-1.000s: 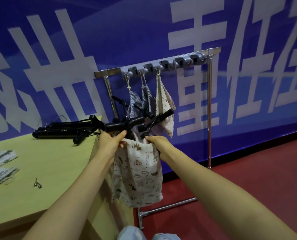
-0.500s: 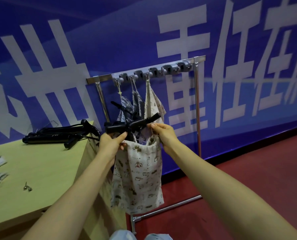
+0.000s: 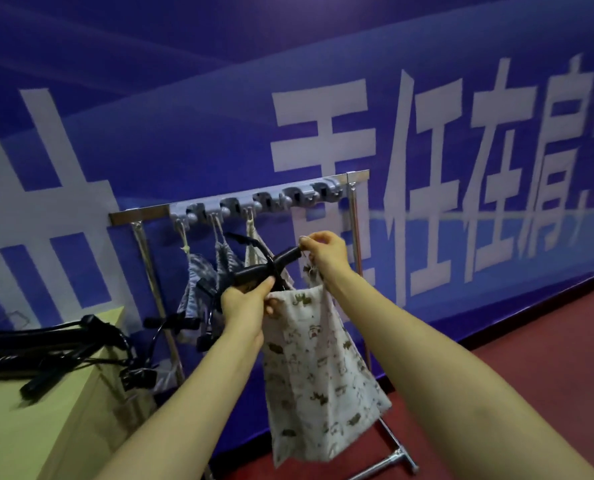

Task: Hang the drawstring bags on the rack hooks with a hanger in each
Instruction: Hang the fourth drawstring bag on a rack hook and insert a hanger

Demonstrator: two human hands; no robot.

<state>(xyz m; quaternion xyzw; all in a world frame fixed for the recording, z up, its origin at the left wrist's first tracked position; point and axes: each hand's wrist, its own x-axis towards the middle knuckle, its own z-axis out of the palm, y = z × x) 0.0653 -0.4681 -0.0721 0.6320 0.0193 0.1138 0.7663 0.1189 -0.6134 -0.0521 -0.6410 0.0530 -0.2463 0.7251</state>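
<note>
bag number four, held up to the rack: my left hand (image 3: 245, 303) grips the mouth of the printed bag (image 3: 319, 375) together with the lower end of a black hanger (image 3: 264, 270), fingers curled tight round both. my right hand (image 3: 326, 252), higher and further right, pinches thumb to fingertips at the hanger's upper tip. i judge the drawstring (image 3: 310, 270) is in that pinch, though blur keeps me from being sure.

the hanger's long axis slants from low left at the left hand to high right at the right hand. its lower end sits in the bag's mouth, and the bag hangs below it in the air.

the hook strip (image 3: 264, 202) runs just above. its nearest free hook (image 3: 283, 200) lies up and slightly left of the right-hand pinch, so the right hand is the nearer one, and as i read it the lift is short and almost straight up.

three hung bags (image 3: 198, 282) take the left hooks by their cords, with dark hanger parts poking from them. spare hangers (image 3: 46, 344) lie piled on the table (image 3: 46, 438) at left.
</note>
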